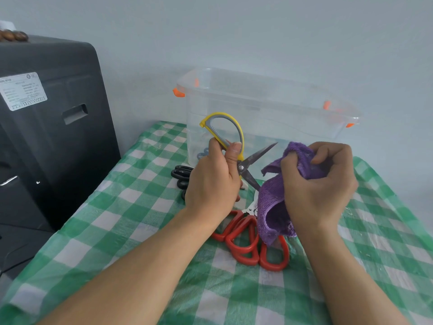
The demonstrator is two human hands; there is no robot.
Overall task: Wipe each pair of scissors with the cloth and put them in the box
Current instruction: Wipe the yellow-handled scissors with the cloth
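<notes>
Yellow-handled scissors (236,148), blades splayed open, are held above the checked desk (131,207) before a clear box (264,109). The left hand (210,181) has its fingers (234,152) wrapped around the handle; the right hand (321,184) has its fingers curled tight into a purple cloth (274,202) touching one blade.

A white sticker label (23,91) is sitting on the side of the big dark grey case (54,127) at the left. It is showing many small rows of print and a little round mark in its top corner, but the print is looking too tiny and blurry to read, so no word or number is coming out clearly. Some small dark marks are showing on a white patch under the purple cloth (274,207), and they are too small to read too.
</notes>
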